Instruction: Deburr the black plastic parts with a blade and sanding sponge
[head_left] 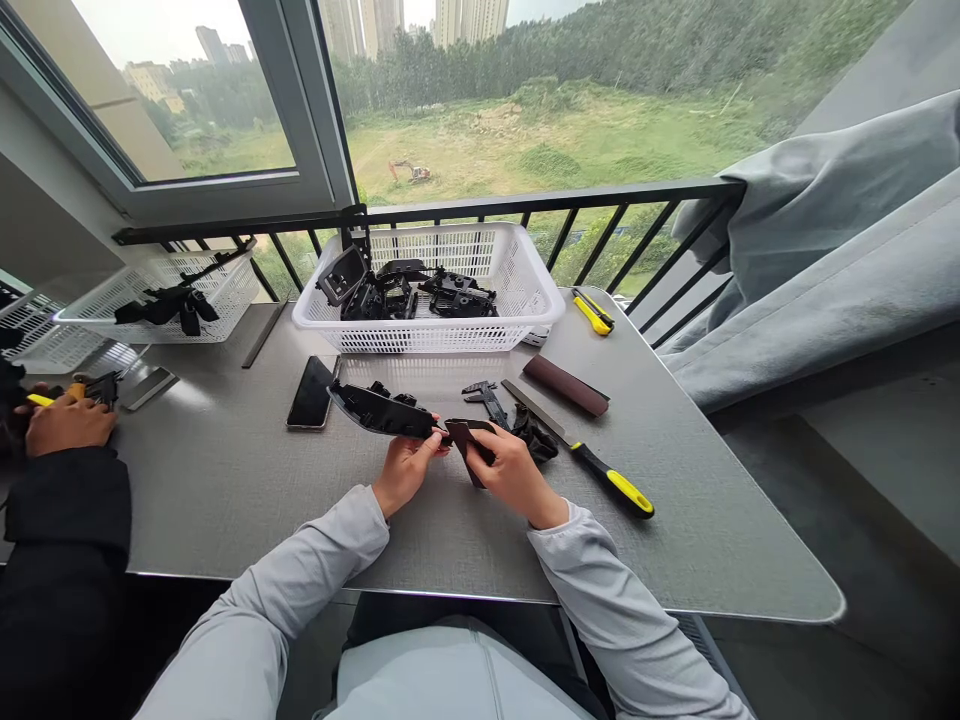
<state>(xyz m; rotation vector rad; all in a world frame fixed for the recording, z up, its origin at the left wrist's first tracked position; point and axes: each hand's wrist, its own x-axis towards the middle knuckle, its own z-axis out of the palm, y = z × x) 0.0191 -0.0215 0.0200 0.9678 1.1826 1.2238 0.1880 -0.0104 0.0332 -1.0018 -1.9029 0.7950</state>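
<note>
My left hand is closed on the right end of a long, curved black plastic part, which is held up over the table and points left. In my right hand is a folded piece of dark brown sandpaper, pinched between thumb and fingers. The sandpaper's upper edge is close to the end of the plastic part; whether they touch I cannot tell. Just beyond my right hand lie a caliper and a crumpled black item. A flat file with a black and yellow handle rests to the right.
A white basket with several black plastic parts stands by the window railing. A phone, a rolled brown sandpaper sheet and a yellow utility knife lie on the grey table. At left, a co-worker's hand holds something yellow and black.
</note>
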